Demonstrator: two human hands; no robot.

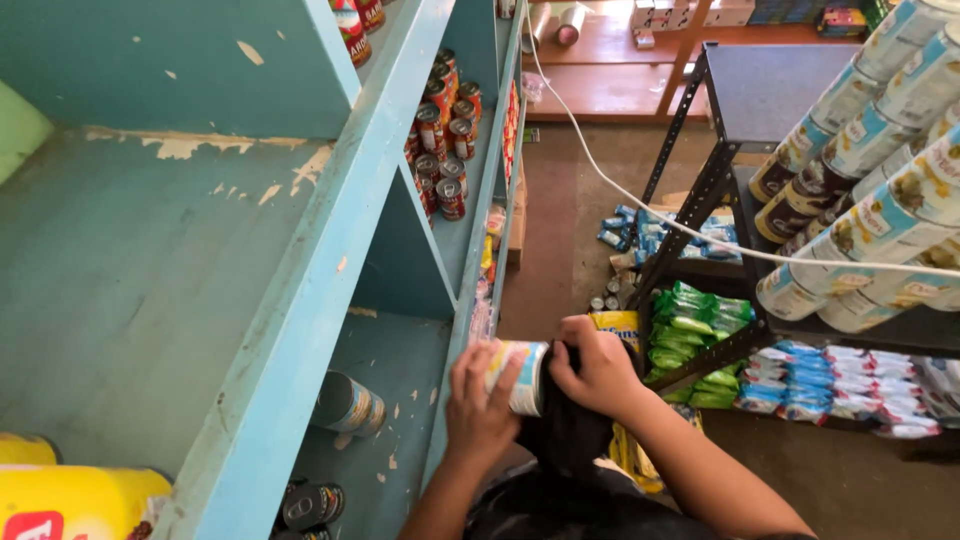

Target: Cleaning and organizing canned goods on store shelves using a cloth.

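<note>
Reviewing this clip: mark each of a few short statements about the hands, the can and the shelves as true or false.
1. Both hands grip one can. True: left hand, right hand.
2. The right hand also presses a dark cloth to it. True.
3. The blue shelf is metal wire. False: painted boards, paint chipped.
4. The black rack holds only bottles. False: stacked cans.
5. A white cord crosses the aisle. True.
</note>
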